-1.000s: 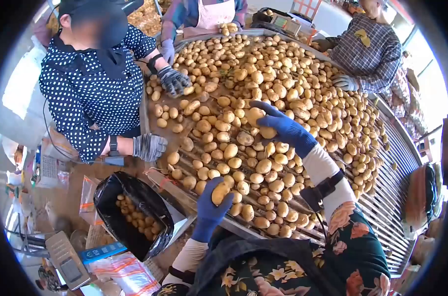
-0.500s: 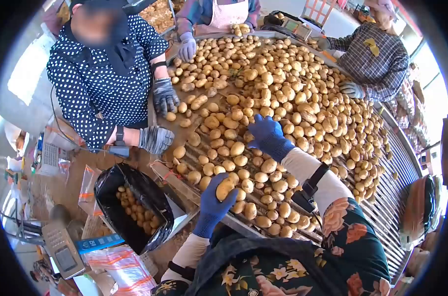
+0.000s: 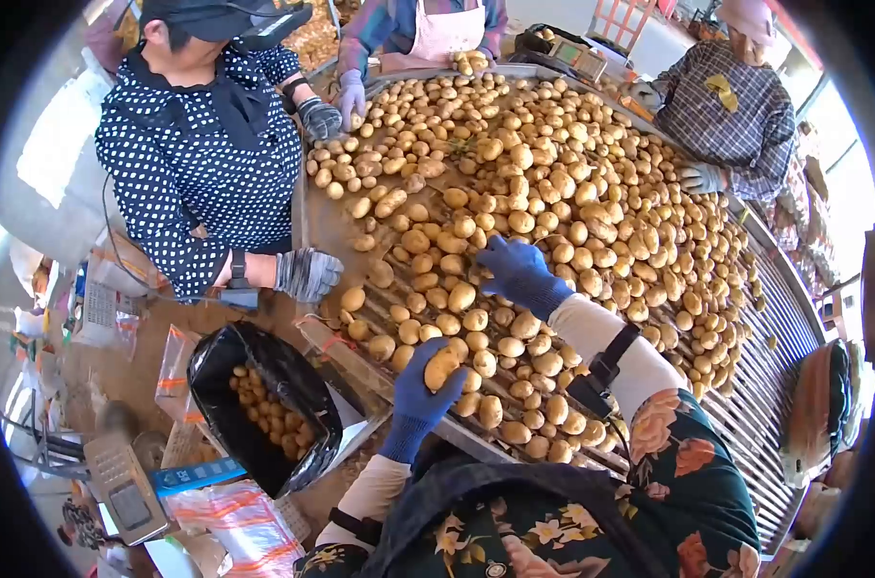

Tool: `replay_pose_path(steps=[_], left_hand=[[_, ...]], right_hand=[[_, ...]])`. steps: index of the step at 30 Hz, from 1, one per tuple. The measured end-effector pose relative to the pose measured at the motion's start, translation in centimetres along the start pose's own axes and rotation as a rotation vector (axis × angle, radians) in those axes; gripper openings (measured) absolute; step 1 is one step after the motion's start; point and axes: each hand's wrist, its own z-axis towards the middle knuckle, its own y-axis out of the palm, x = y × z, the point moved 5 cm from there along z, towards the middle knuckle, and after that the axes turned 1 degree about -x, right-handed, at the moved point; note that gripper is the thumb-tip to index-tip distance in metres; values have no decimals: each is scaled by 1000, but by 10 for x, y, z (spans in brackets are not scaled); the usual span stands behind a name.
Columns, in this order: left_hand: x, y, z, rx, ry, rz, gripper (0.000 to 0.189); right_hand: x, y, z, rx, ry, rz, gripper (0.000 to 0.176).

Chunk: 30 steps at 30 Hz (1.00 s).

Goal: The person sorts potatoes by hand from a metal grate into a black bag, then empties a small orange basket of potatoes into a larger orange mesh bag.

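My left hand (image 3: 424,393), in a blue knit glove, is closed around a potato (image 3: 442,366) above the near edge of the sorting table. Farther in, my right hand (image 3: 520,274), gloved the same way, reaches over the potato pile (image 3: 592,207). Its fingers are apart and slightly bent among the potatoes, and I see nothing held in them. Loose potatoes (image 3: 462,296) lie just left of that hand.
A black-lined bag (image 3: 307,390) holding potatoes stands left of the table's wooden edge (image 3: 336,347). Metal slats (image 3: 770,385) show at the right. Co-workers in a dotted shirt (image 3: 158,144), a pink apron (image 3: 447,29) and a plaid shirt (image 3: 731,106) stand around the table.
My right hand has shifted slightly left and down over the pile. My left hand keeps its potato. The dotted-shirt co-worker's far hand has moved away toward the top edge, pushing among potatoes.
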Motion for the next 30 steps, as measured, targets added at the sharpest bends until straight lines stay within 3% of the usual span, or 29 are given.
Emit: replay_pose_path(steps=[4, 6, 7, 8, 10, 14, 15, 16, 18, 22, 26, 28, 30], left_hand=[[3, -2, -1, 56, 114, 76, 51], [-3, 0, -1, 36, 38, 100, 48], [-2, 0, -1, 35, 39, 99, 48], [-1, 0, -1, 29, 30, 37, 48], [2, 3, -2, 10, 22, -29, 47], [-3, -4, 1, 31, 59, -59, 44], [-12, -7, 3, 33, -37, -265, 41], [-14, -9, 4, 35, -137, -470, 40], [-7, -9, -3, -25, -180, -537, 39], [-5, 5, -13, -43, -388, -988, 43], [6, 5, -20, -74, -400, -1010, 48], [3, 2, -22, -45, -366, -1020, 51], [-9, -3, -23, -13, -388, -1131, 52]], right_hand=[[3, 2, 6, 61, -39, 82, 49], [15, -2, -4, 125, -24, 604, 48], [14, -2, -8, 129, -15, 782, 56], [12, -3, -16, 130, -10, 782, 56], [3, 1, -43, -112, 137, 1521, 60], [-25, 7, -76, -151, -11, 1872, 61], [-30, 9, -83, -186, 8, 1946, 55], [-34, 13, -88, -186, 8, 1950, 55], [-39, 21, -92, -134, -29, 1973, 50], [-61, 27, -98, -105, 93, 1709, 45], [-79, 28, -101, -87, 57, 1752, 41], [-82, 29, -103, -113, 26, 1740, 45], [-90, 25, -108, -119, 26, 1684, 68]])
